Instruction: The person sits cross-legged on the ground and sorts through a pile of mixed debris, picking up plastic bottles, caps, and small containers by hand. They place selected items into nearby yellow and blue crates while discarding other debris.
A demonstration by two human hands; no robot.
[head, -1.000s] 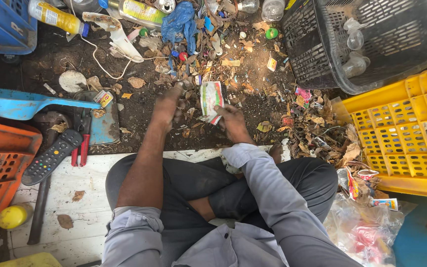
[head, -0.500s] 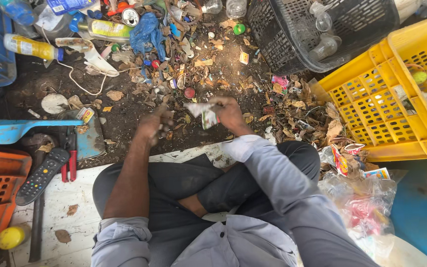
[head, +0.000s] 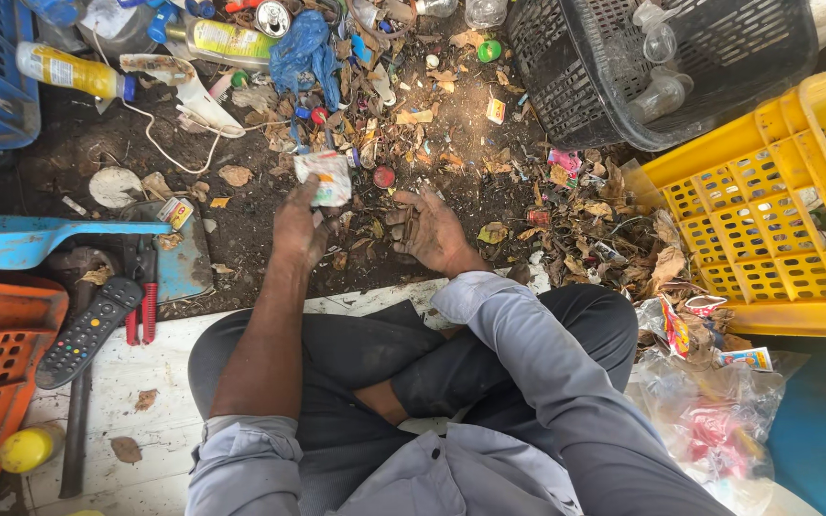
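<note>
The left hand (head: 300, 225) pinches a small crumpled white wrapper with green print (head: 325, 178) at its 1 o'clock; which fingers close on it is hard to make out under the grime. The right hand (head: 434, 232) lies loosely open, palm up, on the dark littered ground (head: 241, 229), with something thin and dark across its fingers that cannot be told apart from the dirt. The yellow slotted plastic crate (head: 767, 220) at 3 o'clock and the black mesh basket (head: 576, 67) at 1 o'clock are cut off by the frame edge. Half a second ago both hands met on the wrapper; now only the left has it, the right resting apart at its 4 o'clock.
</note>
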